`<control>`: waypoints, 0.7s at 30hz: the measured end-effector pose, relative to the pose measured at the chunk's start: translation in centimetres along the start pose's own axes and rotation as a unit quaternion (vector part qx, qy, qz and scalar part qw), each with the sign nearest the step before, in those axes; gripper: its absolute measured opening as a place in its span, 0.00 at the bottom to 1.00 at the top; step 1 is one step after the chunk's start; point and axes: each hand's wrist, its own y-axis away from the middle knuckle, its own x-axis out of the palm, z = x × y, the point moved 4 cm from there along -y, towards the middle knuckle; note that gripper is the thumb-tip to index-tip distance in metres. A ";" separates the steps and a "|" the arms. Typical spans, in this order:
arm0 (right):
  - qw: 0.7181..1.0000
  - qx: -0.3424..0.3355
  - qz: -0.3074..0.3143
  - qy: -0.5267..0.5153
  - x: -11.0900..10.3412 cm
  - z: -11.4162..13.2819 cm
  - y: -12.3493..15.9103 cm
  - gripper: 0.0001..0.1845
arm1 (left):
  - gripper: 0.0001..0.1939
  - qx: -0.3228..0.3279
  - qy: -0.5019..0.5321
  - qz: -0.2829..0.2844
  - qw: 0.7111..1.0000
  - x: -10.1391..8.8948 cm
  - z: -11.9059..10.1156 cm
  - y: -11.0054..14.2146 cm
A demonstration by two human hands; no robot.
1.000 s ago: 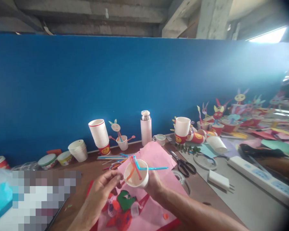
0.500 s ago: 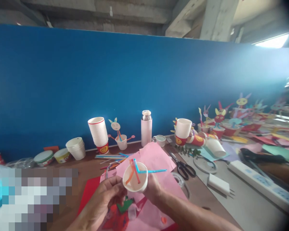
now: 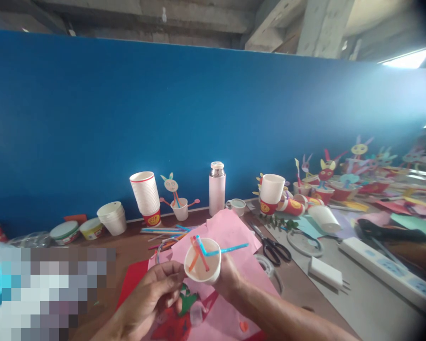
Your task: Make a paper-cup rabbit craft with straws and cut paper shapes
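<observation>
My right hand (image 3: 227, 279) is wrapped round a white paper cup (image 3: 203, 265), held tilted so its mouth faces me. Bent straws stick out of the cup: a blue straw (image 3: 223, 249) reaches right, an orange straw (image 3: 195, 254) crosses inside. My left hand (image 3: 152, 293) sits just left of the cup, its fingers curled with the tips pinched at the cup's lower left rim. Below both hands lie pink paper (image 3: 230, 227) and red and green cut-out scraps (image 3: 186, 303).
Black scissors (image 3: 271, 244), a tape ring (image 3: 301, 239), a white charger (image 3: 325, 273) and a power strip (image 3: 383, 265) lie to the right. At the blue wall stand a stack of cups (image 3: 145, 194), a thermos (image 3: 216, 188), loose straws (image 3: 163, 231) and many cup figures (image 3: 323, 182).
The cup and both hands have shifted slightly lower and nearer me. My left fingers have closed in on the cup's rim.
</observation>
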 end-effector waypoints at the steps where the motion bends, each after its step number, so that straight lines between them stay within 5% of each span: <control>1: 1.000 0.002 -0.004 -0.019 -0.1 0.0 0.0 0.14 | 0.08 -0.001 -0.004 -0.002 1.000 -0.1 -0.1 0.0; 7: 0.998 -0.002 -0.025 -0.065 -0.2 -0.1 -0.2 0.11 | 0.11 0.000 -0.060 -0.067 0.996 -0.6 -0.7 0.4; 13: 0.993 0.038 0.004 -0.108 0.4 -0.2 -0.2 0.13 | 0.14 0.016 -0.034 -0.069 0.997 -0.2 -1.3 0.6; 21: 0.987 0.024 0.003 -0.160 1.1 0.9 -0.1 0.15 | 0.29 0.082 -0.004 -0.097 0.992 -1.7 0.6 -2.1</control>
